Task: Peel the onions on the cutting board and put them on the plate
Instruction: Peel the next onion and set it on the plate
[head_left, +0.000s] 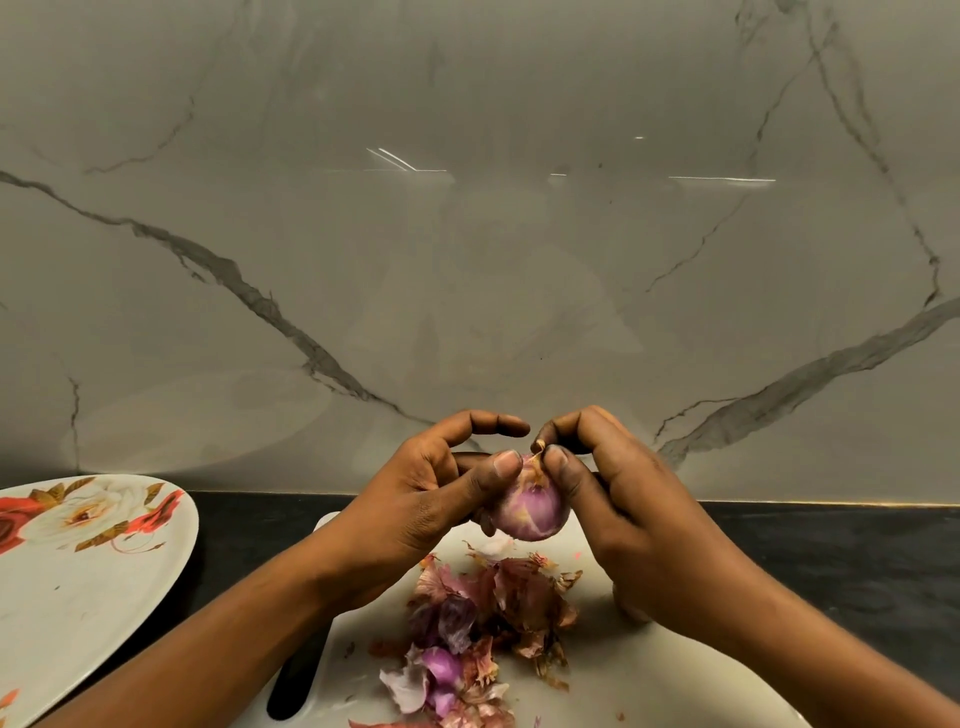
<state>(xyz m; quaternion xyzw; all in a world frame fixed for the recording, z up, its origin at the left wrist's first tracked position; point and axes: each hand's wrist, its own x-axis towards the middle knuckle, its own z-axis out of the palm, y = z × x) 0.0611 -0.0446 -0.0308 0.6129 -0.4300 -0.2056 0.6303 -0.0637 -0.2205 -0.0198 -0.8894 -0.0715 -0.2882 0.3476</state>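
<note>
purple onion (530, 512) gripped in both hands (415, 499) (623, 499), peels (483, 613) on cutting board (649, 670), floral plate (78, 597) beside

Plate (78, 597) chopped off by left and bottom edges, only right part seen. Cutting board (613, 675) mostly buried under forearms and peel pile (483, 613), near edge cut by frame bottom. Onion (530, 512) far side and left flank covered by left hand (431, 499). Skin scrap (540, 445) pinched by right hand (613, 499) was too tiny to be made out properly. Dark long object (293, 680) at board's left edge half hidden under left forearm, couldn't be identified. Pale round lump (631, 608) tucked behind right wrist, also not identified.
</note>
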